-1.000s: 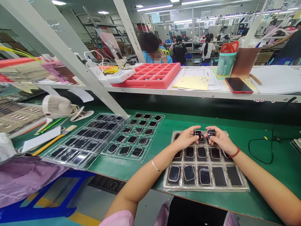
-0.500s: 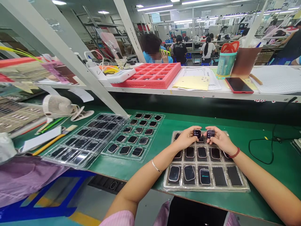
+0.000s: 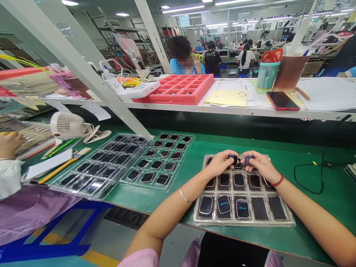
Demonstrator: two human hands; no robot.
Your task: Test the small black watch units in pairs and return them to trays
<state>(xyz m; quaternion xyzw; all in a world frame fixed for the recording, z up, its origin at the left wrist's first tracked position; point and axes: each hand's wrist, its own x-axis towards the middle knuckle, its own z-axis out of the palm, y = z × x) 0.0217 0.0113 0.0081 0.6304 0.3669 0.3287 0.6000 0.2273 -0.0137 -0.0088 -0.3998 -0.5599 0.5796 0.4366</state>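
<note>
Above the back row of a clear plastic tray [image 3: 244,221], my left hand [image 3: 221,163] grips a square smartwatch body [image 3: 233,160], its thumb on the screen. A second smartwatch body, with lines of text lit on its screen [image 3: 248,159], is in my right hand [image 3: 260,164], thumb at its lower edge. The two watches are side by side, slightly apart. Several strapless watches lie in the tray's pockets beneath. In the front row, one watch [image 3: 224,204] and its right neighbour [image 3: 242,208] show blue lettering; the two pockets at the right hold only dark pads.
Left of my arms lie a tray of watches [image 3: 157,164] and stacked clear trays [image 3: 97,167]. Beyond them are a brush [image 3: 65,165] and a small fan [image 3: 68,125]. A co-worker's hand [image 3: 11,144] is at far left. The shelf bears a red foam tray [image 3: 178,97] and phone [image 3: 283,101]. A cable [image 3: 296,174] lies right.
Blue lettering has appeared on the second front-row watch. My left thumb has shifted slightly on its watch, and the right watch's screen content differs. A co-worker's hand has come in at far left.
</note>
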